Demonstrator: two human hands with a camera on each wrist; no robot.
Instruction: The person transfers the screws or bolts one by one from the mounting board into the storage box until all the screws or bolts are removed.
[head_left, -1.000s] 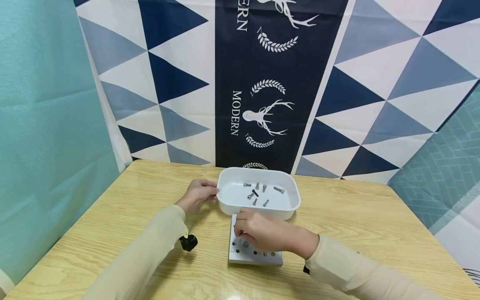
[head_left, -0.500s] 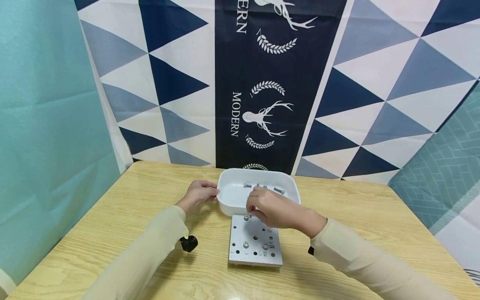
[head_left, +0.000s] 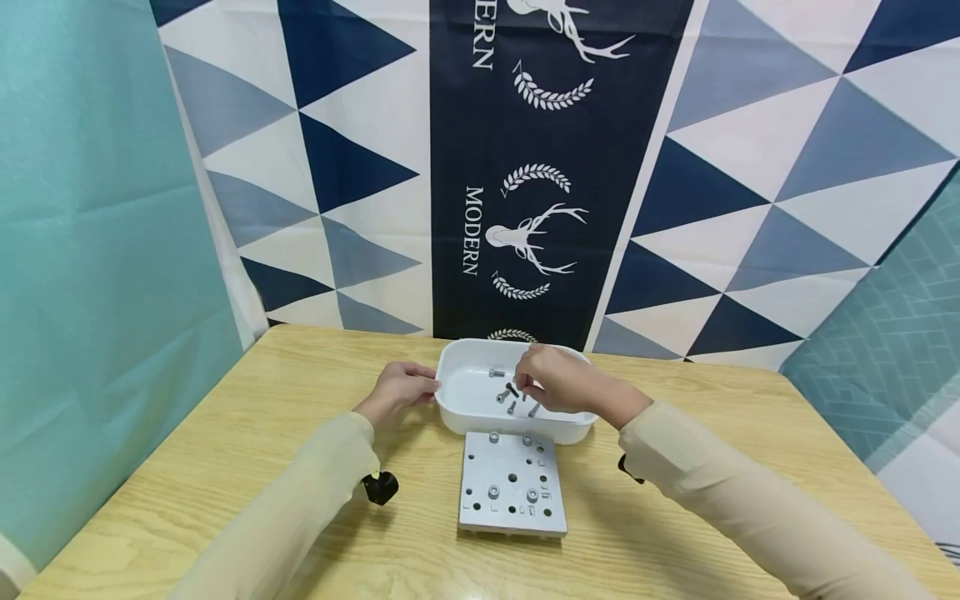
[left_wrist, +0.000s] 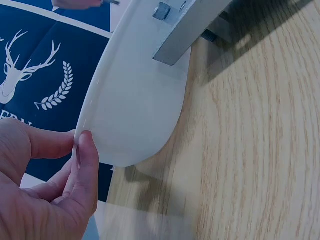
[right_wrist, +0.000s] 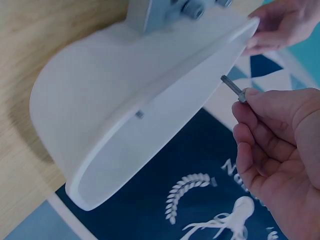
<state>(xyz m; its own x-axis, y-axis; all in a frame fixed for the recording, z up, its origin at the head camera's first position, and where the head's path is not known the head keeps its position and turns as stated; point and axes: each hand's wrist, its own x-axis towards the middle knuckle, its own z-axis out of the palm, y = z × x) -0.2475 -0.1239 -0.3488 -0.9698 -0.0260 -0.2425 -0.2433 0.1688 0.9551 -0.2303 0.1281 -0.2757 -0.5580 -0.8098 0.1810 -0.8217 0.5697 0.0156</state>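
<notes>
In the head view my left hand [head_left: 403,387] pinches the left rim of a white plastic tray [head_left: 487,423]; the left wrist view shows thumb and fingers on either side of that rim. Above the tray's right half is my right hand [head_left: 558,379]. The right wrist view shows it pinching a small socket-head screw [right_wrist: 234,89] by its head, between thumb and index finger, shank pointing away. Several loose grey screws [head_left: 502,396] and a black screw [head_left: 512,389] lie in the tray; the hand hides others. A metal plate [head_left: 510,467] with holes stands before the tray, with several screws upright in it.
Beneath is a wooden table [head_left: 337,533]. A patterned cloth [head_left: 517,167] hangs behind it, and a teal curtain [head_left: 97,250] at the left. The plate lies close to the tray's near wall. A black device [head_left: 380,487] sits at the left wrist.
My right hand has gone from over the metal plate, past the tray's near edge, to above its right half, uncovering the plate. The left hand stays on the rim.
</notes>
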